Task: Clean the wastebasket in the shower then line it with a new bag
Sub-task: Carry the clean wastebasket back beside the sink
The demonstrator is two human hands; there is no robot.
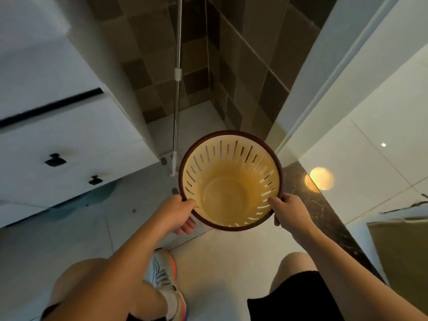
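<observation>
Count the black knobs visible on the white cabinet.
2. One knob sits on the cabinet front at the left; the second knob is lower and to its right, nearer the floor. More may lie outside the frame to the left.

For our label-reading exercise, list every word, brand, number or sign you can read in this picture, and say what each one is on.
None: no readable text shows anywhere in this view.
The wastebasket, held at its rim by the left hand and the right hand, shows only slots, no label.
The white cabinet bears only dark knobs.
The shoe has coloured stripes, but any logo is too blurred to read.
</observation>
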